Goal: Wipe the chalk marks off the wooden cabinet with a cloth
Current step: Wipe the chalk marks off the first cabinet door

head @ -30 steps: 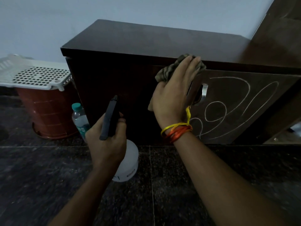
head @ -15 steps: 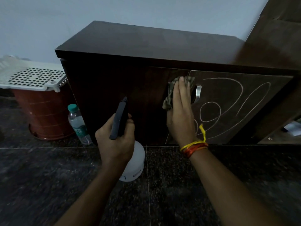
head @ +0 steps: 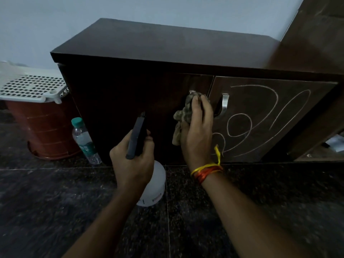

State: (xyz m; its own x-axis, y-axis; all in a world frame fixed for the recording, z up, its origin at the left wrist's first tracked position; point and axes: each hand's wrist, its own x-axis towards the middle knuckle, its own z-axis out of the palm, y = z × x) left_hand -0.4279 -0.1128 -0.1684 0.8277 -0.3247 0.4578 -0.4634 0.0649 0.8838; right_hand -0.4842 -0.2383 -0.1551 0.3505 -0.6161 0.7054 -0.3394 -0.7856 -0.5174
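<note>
My right hand (head: 197, 131) clutches the cloth (head: 183, 116) against the cabinet (head: 130, 101) door, chalk marks (head: 260, 120) at three o'clock; my left hand (head: 133, 161) grips the spray bottle (head: 152, 185).

The cabinet (head: 167, 53) is dark brown with white chalk loops (head: 260, 123). The cloth (head: 183, 116) is patchy green and brown. The floor (head: 55, 211) is black with tiny specks. The bucket (head: 42, 127) is red-brown, its holey lid (head: 31, 88) white.
</note>
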